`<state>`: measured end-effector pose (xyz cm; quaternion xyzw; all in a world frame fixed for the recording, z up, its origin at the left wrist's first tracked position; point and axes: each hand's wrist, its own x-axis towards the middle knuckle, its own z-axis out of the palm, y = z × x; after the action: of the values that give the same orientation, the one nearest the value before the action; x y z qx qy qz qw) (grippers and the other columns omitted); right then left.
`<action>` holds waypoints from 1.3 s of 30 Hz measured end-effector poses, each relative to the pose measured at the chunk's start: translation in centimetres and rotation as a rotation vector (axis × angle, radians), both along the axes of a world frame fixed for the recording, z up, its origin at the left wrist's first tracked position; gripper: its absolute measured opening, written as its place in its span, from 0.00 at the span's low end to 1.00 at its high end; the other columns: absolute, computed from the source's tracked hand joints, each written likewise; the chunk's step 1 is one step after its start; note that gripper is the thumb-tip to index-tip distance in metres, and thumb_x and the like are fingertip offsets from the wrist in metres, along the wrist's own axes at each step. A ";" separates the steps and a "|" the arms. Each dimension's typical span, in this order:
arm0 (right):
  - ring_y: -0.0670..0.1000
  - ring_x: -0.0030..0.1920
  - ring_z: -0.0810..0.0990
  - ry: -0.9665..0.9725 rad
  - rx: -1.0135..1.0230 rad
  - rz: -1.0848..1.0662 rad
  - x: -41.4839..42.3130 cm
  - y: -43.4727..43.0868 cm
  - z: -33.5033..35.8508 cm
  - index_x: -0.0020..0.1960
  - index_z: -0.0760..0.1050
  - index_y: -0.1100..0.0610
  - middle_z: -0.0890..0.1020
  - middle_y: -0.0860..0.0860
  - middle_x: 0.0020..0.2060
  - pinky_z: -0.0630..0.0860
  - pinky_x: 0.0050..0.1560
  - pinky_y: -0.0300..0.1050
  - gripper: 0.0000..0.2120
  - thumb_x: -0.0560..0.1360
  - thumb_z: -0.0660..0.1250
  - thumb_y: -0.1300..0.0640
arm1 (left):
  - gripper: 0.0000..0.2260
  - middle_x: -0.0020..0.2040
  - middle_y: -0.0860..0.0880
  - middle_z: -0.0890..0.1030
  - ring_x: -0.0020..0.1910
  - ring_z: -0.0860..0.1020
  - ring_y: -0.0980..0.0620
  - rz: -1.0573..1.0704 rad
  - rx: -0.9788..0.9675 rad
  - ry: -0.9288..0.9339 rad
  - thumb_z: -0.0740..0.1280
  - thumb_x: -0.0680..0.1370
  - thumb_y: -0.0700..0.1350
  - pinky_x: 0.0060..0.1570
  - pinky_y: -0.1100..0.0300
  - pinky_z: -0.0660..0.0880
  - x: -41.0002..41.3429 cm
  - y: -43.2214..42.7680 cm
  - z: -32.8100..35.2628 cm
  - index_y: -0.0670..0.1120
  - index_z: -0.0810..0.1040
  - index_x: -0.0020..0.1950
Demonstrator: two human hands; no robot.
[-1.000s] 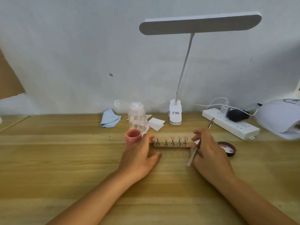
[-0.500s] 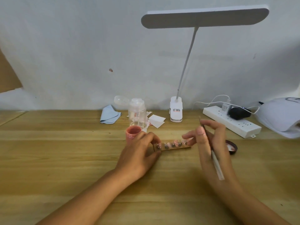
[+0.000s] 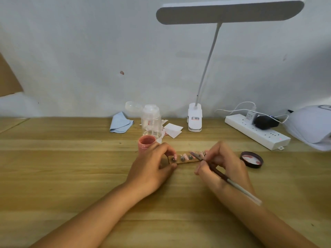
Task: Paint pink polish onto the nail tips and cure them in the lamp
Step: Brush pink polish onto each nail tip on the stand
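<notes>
Pinched the left end of a wooden strip between the thumb and curled fingers of the left-hand grip, near the middle of the tabletop. Made out a row of pink nail tips on small metal studs along the strip, too blurred to count. Closed the right-hand grip round a brush, with fingers curled on its dark front part and the pale handle slanting back over the wrist. Held the brush tip at the nail tips toward the right end of the strip; could not tell which one it touched. Saw an open jar of pink polish just behind the left-hand grip, and a dark lid with pink smears inside lying just right of the right-hand grip. Saw the white curing lamp at the far right edge, well apart from the strip, beside a power strip. Noted a clip-on desk lamp, a clear bottle, a blue cloth and paper scraps along the wall
</notes>
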<state>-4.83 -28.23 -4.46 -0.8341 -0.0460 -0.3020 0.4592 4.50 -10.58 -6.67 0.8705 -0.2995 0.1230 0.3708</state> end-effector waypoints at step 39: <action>0.54 0.35 0.80 -0.202 0.234 -0.257 0.3 -1.5 0.7 0.42 0.70 0.56 0.80 0.53 0.32 0.77 0.34 0.51 0.09 0.72 0.67 0.68 | 0.10 0.44 0.64 0.78 0.33 0.75 0.58 0.034 -0.039 0.020 0.76 0.70 0.46 0.33 0.71 0.64 0.3 0.0 0.1 0.56 0.80 0.48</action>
<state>-4.58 -29.74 -3.80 -0.7394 0.0506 -0.4437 0.5037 4.82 -10.58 -6.60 0.8693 -0.2782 0.1263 0.3886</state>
